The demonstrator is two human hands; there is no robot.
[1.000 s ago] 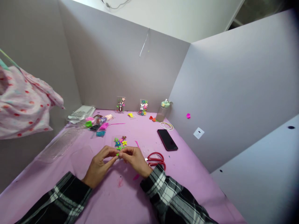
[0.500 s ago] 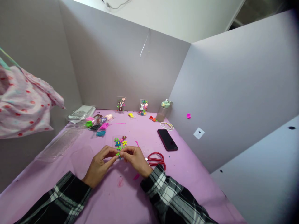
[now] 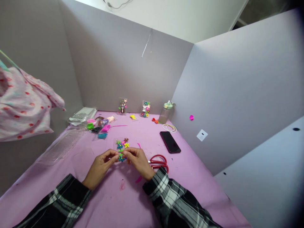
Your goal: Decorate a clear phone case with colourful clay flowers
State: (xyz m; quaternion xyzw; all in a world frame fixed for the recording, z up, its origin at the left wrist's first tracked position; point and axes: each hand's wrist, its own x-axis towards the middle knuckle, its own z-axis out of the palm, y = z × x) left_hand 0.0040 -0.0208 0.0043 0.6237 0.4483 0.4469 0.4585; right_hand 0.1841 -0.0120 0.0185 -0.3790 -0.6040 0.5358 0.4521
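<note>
A clear plastic card lies on the table, decorated with small clay-like flowers in green, blue, yellow, pink and brown. At its lower part, a green flower shows between my hands, just above a blue flower. My left hand is closed in a pinch at the left side of the green flower. From the right, my right hand pinches close to the same flower, its fingertips partly over the card. What either pinch holds is too small to make out.
Red-handled scissors lie beside my right wrist, with a phone beyond. Bagged coloured clay and a clear tray are at left. Two decorated cards, one a bunny card, lean at the back near a bottle.
My left fingertips have drawn slightly left, away from the right ones. More of the green flower and the blue flower below it now shows. My right hand has barely moved.
</note>
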